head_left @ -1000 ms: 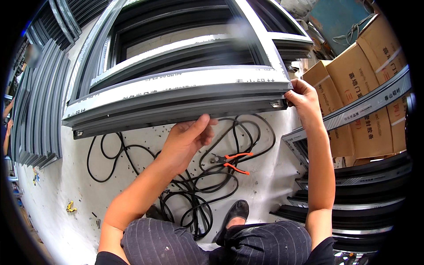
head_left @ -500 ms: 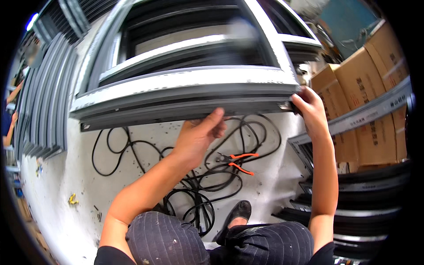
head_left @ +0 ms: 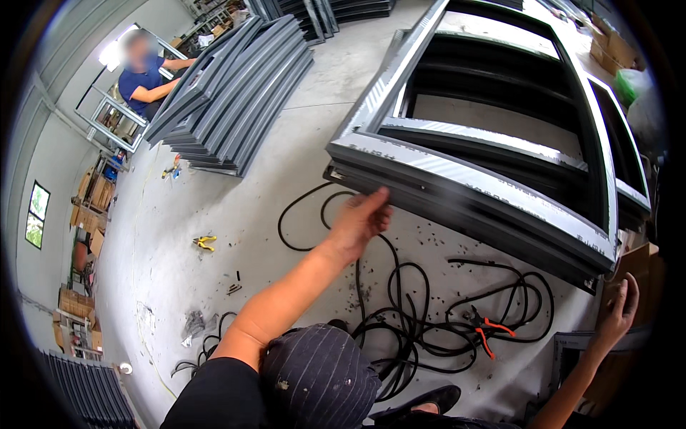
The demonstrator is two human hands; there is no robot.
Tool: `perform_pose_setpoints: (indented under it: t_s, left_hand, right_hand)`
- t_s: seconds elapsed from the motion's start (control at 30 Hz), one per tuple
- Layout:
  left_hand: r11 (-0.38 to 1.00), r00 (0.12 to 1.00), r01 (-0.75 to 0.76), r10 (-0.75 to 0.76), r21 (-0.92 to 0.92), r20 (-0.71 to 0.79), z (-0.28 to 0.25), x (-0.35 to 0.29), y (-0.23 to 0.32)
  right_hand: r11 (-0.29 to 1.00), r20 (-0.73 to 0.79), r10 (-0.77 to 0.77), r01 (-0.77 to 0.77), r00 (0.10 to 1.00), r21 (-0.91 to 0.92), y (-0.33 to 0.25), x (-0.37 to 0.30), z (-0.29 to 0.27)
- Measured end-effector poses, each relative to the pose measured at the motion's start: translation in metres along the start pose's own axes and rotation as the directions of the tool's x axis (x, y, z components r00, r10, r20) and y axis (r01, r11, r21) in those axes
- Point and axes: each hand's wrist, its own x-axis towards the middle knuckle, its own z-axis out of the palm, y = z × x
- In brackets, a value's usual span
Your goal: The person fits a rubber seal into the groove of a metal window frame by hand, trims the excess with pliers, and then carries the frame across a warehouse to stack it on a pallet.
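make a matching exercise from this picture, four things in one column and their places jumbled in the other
Things
1. left hand
2. orange-handled pliers
3. yellow-handled pliers
4. right hand

Places
A. among loops of black cord
B. beyond the right end of the gray frame's near side
C. at the frame's near side, toward its left end
D. on the floor, away from the cord

Pairs: 1-C, 2-A, 3-D, 4-B

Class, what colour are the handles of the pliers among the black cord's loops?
The handles are orange-red, best seen in the head view.
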Motion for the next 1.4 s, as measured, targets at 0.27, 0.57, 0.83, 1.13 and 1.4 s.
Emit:
perform_pose_setpoints:
  t_s: [0.27, 0.57, 0.83, 1.13, 1.4]
  left_hand:
    - [0.994, 0.985, -0.080, 0.067, -0.076, -0.157, -0.098, 0.016, 0.051]
    - [0.936, 1.000, 0.004, 0.000, 0.352, -0.012, -0.084, 0.013, 0.089]
    - [0.957, 0.996, -0.064, 0.079, 0.284, -0.043, -0.062, 0.002, 0.052]
    - [0.820, 0.852, 0.083, -0.353, 0.567, 0.386, 0.001, -0.065, 0.008]
    - [0.830, 0.948, -0.042, -0.143, 0.557, 0.285, 0.022, 0.009, 0.064]
  right_hand:
    - [0.939, 0.024, -0.334, 0.335, 0.942, -0.077, -0.092, -0.052, 0.057]
    - [0.617, 0.412, -0.629, 0.746, 0.659, -0.250, -0.161, -0.095, 0.126]
    - [0.458, 0.565, -0.615, 0.832, 0.550, -0.312, -0.167, -0.087, 0.158]
    - [0.609, 0.748, -0.363, 0.749, 0.556, -0.261, -0.172, -0.086, 0.144]
    - [0.574, 0.793, -0.391, 0.797, 0.467, -0.186, -0.169, -0.081, 0.143]
